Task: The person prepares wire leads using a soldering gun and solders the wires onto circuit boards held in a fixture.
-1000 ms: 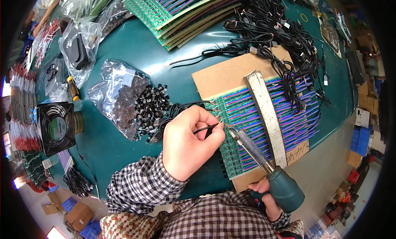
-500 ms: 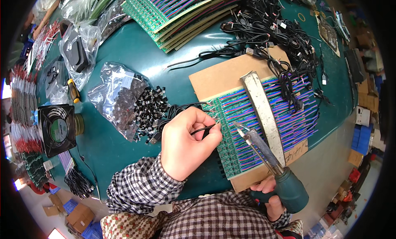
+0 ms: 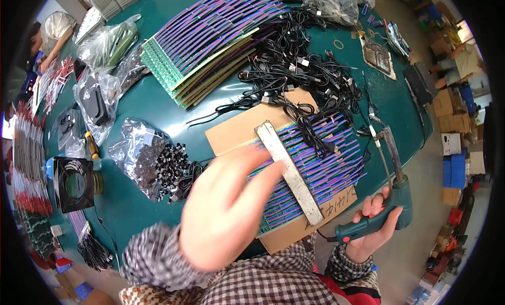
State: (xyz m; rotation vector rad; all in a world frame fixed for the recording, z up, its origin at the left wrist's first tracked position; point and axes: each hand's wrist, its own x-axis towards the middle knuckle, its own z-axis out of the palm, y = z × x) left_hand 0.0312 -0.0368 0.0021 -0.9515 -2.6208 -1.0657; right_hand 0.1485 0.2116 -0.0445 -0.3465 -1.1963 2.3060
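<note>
One soldering gun (image 3: 402,202) was gripped in the right hand (image 3: 380,236), right of one wired circuit panel (image 3: 329,168) under one metal bar (image 3: 301,190). Blurred, the left hand (image 3: 226,207) hung half-open over the panel.

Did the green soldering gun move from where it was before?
Yes, the green soldering gun moved right. Its tip was left of the metal bar; now the tip is on the bar's right.

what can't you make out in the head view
In the head view:
Left hand: blurred, so whether it holds anything is unclear.
Wired circuit boards: left part hidden behind that hand.
Heaped small black parts: too tiny to identify.
Co-worker at upper left: partly cut off by the picture's dark rim.
</note>
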